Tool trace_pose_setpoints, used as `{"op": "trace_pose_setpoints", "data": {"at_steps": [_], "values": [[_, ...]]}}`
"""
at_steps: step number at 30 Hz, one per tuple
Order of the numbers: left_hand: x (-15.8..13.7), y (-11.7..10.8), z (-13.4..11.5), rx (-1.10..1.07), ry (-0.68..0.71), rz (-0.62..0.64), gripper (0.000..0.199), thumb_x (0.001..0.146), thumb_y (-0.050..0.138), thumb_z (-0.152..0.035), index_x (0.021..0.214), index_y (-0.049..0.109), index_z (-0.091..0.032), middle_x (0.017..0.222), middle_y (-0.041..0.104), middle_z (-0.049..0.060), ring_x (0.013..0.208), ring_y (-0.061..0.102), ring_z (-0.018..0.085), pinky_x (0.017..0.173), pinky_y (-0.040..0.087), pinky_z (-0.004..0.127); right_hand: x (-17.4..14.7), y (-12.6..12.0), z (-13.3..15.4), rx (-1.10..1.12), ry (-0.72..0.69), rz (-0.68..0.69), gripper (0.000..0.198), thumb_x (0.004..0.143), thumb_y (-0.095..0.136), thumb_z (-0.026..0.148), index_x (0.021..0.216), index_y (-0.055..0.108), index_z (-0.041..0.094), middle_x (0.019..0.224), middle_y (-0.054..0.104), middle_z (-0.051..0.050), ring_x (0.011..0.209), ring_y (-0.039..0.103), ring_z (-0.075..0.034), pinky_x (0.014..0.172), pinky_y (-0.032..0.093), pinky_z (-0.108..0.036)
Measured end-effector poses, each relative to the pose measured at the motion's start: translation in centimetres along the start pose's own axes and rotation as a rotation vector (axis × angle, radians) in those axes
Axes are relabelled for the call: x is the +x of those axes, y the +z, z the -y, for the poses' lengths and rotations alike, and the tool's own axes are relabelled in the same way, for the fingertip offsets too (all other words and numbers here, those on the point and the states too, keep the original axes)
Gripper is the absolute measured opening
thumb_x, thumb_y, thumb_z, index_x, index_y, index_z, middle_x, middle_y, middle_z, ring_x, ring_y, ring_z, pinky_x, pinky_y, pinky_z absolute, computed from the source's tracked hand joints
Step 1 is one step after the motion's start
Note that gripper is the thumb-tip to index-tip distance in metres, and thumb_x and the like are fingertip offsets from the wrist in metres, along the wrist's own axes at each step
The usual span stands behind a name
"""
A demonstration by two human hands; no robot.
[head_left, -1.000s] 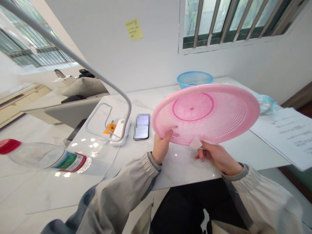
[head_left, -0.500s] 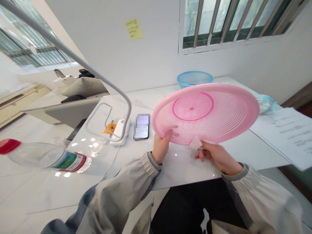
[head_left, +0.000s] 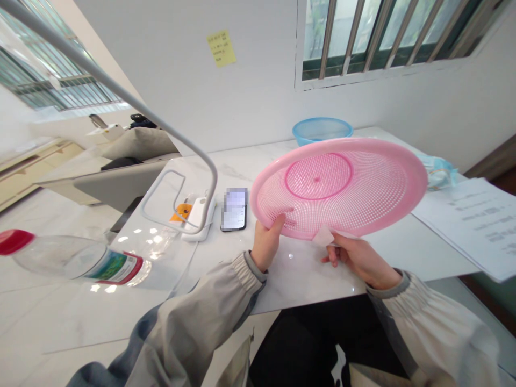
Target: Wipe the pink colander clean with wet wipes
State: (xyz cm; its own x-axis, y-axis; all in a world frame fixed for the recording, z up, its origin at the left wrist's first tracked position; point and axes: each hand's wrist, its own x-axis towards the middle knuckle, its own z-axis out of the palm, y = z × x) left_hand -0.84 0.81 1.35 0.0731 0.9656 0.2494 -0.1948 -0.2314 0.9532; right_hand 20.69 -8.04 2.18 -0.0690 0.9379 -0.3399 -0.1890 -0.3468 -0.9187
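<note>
A pink mesh plastic basket [head_left: 374, 188] is held tilted above the table, its inside facing me. My left hand [head_left: 268, 239] grips its near left rim, thumb over the edge and the fingers behind, showing through the mesh. At the near rim, my right hand [head_left: 358, 258] is closed on a small white tissue [head_left: 323, 235], which lies against the rim's edge. Part of the tissue is hidden by the fingers.
On the white table [head_left: 314, 285] a phone [head_left: 234, 209] lies near a grey metal stand [head_left: 212, 177] and a white box [head_left: 200, 217]. A large clear bottle [head_left: 88, 260] is at left. Behind the basket sits a blue basin [head_left: 322, 129]; papers [head_left: 475, 220] and a blue-white packet [head_left: 441, 171] are at right.
</note>
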Motion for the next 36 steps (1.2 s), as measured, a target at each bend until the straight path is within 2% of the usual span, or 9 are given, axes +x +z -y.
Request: {"op": "trace_pose_setpoints", "data": {"at_steps": [6,11,17,22,27,36], "values": [[-0.02,-0.08,0.24,0.008,-0.013,0.011,0.025,0.095,0.077,-0.036,0.111,0.086,-0.019,0.111,0.087,0.01,0.103,0.081,0.027,0.1,0.064,0.042,0.02,-0.11,-0.12,-0.007,-0.001,0.004,0.061,0.083,0.077,0.078,0.058,0.069,0.023,0.055,0.057,-0.001,0.059,0.051,-0.015,0.089,0.062,-0.045],[-0.02,-0.02,0.17,0.008,0.004,-0.013,0.027,0.094,0.078,-0.034,0.116,0.085,-0.02,0.124,0.085,0.01,0.119,0.078,0.028,0.111,0.06,0.043,0.07,-0.06,-0.1,0.005,0.007,-0.006,0.059,0.082,0.079,0.077,0.061,0.07,0.023,0.055,0.056,0.0,0.059,0.05,-0.015,0.089,0.062,-0.044],[-0.03,0.07,0.16,0.002,-0.025,-0.011,0.025,0.095,0.076,-0.035,0.113,0.083,-0.019,0.116,0.086,0.01,0.109,0.08,0.028,0.103,0.064,0.043,0.05,0.05,0.02,0.004,0.004,-0.001,0.06,0.08,0.078,0.079,0.062,0.07,0.023,0.054,0.055,0.0,0.058,0.05,-0.016,0.088,0.062,-0.045],[0.03,0.02,0.42,0.005,-0.031,-0.028,0.027,0.094,0.077,-0.034,0.115,0.082,-0.019,0.119,0.085,0.01,0.115,0.079,0.028,0.108,0.061,0.044,0.01,0.12,0.09,0.002,-0.002,-0.004,0.061,0.078,0.079,0.081,0.061,0.07,0.022,0.053,0.055,0.0,0.057,0.05,-0.015,0.087,0.062,-0.046],[0.12,0.01,0.54,-0.004,-0.042,0.0,0.026,0.094,0.076,-0.036,0.113,0.083,-0.019,0.117,0.085,0.011,0.112,0.08,0.028,0.105,0.063,0.042,0.0,0.16,0.08,0.009,0.004,-0.021,0.063,0.077,0.08,0.082,0.059,0.071,0.022,0.053,0.055,0.0,0.057,0.049,-0.015,0.087,0.062,-0.045],[0.08,0.15,0.15,0.005,-0.066,-0.02,0.027,0.091,0.077,-0.034,0.113,0.082,-0.019,0.122,0.085,0.011,0.117,0.079,0.029,0.108,0.062,0.044,-0.07,0.28,0.33,0.012,0.015,-0.028,0.064,0.075,0.082,0.082,0.057,0.07,0.022,0.053,0.055,0.0,0.058,0.049,-0.015,0.088,0.063,-0.045]]}}
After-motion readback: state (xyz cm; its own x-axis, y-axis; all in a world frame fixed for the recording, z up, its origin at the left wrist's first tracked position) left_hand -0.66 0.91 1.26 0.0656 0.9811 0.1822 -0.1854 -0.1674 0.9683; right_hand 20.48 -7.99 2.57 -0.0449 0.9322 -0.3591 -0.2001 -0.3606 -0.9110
